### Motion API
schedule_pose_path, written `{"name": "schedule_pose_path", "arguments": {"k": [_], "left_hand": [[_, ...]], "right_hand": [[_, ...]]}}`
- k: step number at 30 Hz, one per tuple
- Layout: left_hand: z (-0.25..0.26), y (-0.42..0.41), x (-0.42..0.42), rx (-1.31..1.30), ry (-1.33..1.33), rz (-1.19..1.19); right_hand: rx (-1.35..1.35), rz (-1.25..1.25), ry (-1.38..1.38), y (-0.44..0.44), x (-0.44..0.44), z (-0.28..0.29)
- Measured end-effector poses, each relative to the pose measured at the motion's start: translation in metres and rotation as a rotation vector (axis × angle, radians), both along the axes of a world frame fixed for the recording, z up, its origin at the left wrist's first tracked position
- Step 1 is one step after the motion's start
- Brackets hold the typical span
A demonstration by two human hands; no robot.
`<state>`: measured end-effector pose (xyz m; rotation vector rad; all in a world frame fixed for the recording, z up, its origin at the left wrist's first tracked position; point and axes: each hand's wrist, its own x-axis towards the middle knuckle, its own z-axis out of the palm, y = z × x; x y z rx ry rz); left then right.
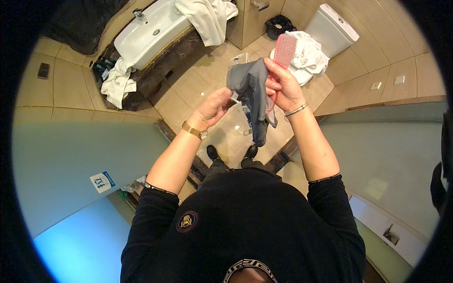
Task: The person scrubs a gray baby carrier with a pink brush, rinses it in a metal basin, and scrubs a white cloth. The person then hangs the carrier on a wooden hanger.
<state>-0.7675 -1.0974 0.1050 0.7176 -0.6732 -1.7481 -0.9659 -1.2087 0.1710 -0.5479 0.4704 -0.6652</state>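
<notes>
My right hand (283,83) grips a pink scrub brush (285,49) with pale bristles, its head sticking up past my thumb. In the same hand a grey cloth (249,79) is bunched; it hangs down in folds, with a whitish strip along its left side. My left hand (214,108) is at the left edge of this cloth, thumb and fingers closed around that edge near the strip. Part of the brush's handle shows as a pink loop below my right fingers. Both hands are raised above the tiled floor (198,79).
Ahead on the left is a white washbasin (141,46) in a dark stone counter, with white towels (212,17) draped over it. A toilet (331,30) with white cloths (306,53) on its lid stands ahead right, beside a black bin (279,26). Frosted glass panels (85,152) flank me.
</notes>
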Motion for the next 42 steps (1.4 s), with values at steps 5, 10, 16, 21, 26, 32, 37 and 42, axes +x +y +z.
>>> {"name": "schedule_pose_path", "arguments": {"k": [5,10,16,21,26,32,37,42], "left_hand": [[0.029,-0.008,-0.009,0.038,-0.228,0.037],[0.039,-0.012,-0.006,0.118,-0.205,0.209],[0.054,-0.010,-0.002,0.105,-0.404,0.220],[0.059,-0.024,0.008,0.208,0.052,0.128],[0.083,-0.039,0.008,0.265,0.201,0.214],[0.088,-0.043,0.005,0.173,0.266,0.198],[0.102,-0.041,-0.012,0.231,0.235,0.253],[0.097,-0.041,-0.005,0.183,0.148,0.301]], "right_hand": [[-0.051,-0.094,0.085,-0.014,-0.018,0.003],[-0.375,-0.148,0.547,-0.018,-0.029,0.008],[-0.442,-0.158,0.680,-0.017,-0.029,0.008],[-0.401,-0.260,0.577,-0.029,-0.028,-0.006],[-0.426,-0.278,0.477,-0.040,-0.053,-0.024],[-0.516,-0.039,0.473,-0.001,-0.043,-0.049],[-0.367,0.072,0.272,-0.008,-0.035,-0.045],[-0.398,0.067,0.414,-0.027,-0.030,-0.046]]}}
